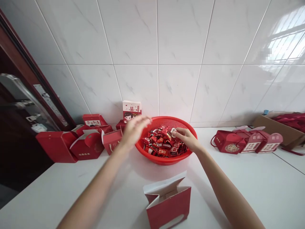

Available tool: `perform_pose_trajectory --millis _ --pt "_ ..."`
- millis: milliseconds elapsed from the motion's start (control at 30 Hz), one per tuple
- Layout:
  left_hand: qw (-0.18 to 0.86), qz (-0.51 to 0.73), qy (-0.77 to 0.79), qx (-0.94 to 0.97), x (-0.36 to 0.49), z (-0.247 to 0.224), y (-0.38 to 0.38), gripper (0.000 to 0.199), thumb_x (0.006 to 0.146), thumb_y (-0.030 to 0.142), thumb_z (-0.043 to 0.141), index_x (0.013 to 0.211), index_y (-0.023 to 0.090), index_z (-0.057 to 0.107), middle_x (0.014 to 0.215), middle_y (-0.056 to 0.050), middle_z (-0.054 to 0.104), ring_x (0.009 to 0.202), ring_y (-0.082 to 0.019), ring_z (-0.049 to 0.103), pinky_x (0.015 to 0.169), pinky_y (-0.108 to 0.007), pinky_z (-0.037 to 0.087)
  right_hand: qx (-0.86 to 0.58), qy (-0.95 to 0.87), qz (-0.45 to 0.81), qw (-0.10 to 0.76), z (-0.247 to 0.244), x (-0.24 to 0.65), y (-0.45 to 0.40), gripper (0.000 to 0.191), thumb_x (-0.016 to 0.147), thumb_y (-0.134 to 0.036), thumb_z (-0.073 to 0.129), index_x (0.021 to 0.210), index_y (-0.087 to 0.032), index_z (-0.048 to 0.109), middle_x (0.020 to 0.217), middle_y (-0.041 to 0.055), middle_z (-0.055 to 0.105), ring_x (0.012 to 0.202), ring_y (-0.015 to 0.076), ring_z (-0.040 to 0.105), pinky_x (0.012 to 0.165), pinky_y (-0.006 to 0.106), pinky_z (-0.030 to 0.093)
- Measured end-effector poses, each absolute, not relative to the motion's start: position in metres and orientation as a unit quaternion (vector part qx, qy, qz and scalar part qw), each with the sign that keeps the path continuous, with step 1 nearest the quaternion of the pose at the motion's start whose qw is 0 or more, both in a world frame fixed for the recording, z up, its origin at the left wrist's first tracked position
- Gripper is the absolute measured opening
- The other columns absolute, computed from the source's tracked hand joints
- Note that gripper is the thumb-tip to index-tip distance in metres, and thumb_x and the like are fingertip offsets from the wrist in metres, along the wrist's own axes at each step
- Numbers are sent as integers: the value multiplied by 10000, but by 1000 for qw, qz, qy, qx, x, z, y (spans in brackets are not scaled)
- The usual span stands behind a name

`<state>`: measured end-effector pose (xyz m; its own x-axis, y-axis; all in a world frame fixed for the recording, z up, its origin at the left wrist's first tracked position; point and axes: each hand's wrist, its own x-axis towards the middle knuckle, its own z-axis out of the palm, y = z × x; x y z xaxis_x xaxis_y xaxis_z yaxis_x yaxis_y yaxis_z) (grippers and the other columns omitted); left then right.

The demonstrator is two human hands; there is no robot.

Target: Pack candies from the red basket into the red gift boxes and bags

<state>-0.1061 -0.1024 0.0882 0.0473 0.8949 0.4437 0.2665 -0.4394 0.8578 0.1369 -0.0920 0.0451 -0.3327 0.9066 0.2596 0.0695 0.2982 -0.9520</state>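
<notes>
A red plastic basket [166, 161] holds many wrapped candies [163, 144], mostly red. Over its right side, my right hand [187, 138] pinches a small white-and-dark wrapped candy [173, 132] between thumb and fingers. My left hand [135, 131] is slightly blurred above the basket's left rim, its fingers stretched out and nothing visible in it. Nearer to me, a red paper box [169, 208] stands upright on the white table with its top open; no candy shows in the part of its inside that is visible.
Several red boxes [89, 144] stand at the left, with a printed card box [132, 111] by the tiled wall. At the right are small red boxes [228, 143] with ribbons and a cardboard box [269, 124] of dark red material. A door [23, 105] borders the left.
</notes>
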Motion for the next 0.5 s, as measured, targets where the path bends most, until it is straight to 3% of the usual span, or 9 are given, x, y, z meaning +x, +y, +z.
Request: perform_pose_trajectory --millis 167,367,500 --pt "340 449 455 690 -75 50 -84 319 830 417 710 1008 162 779 1091 -99 788 1079 -284 706 983 -383 538 -348 -687 472 430 45 136 -92 461 817 -627 690 857 -169 683 776 18 619 715 171 587 626 290 498" --pt "347 416 406 736 -69 44 -83 344 866 462 630 864 158 790 898 -64 787 904 -246 716 840 -326 558 -362 -682 482 414 42 135 -89 499 819 -670 669 862 -174 643 728 -13 551 607 141 561 549 282 490" --pt "327 418 414 740 -71 47 -87 334 863 450 634 891 158 795 908 -65 789 916 -254 712 854 -339 554 -352 -696 489 391 45 134 -93 484 845 -654 659 874 -171 641 729 -24 527 591 123 543 549 275 476"
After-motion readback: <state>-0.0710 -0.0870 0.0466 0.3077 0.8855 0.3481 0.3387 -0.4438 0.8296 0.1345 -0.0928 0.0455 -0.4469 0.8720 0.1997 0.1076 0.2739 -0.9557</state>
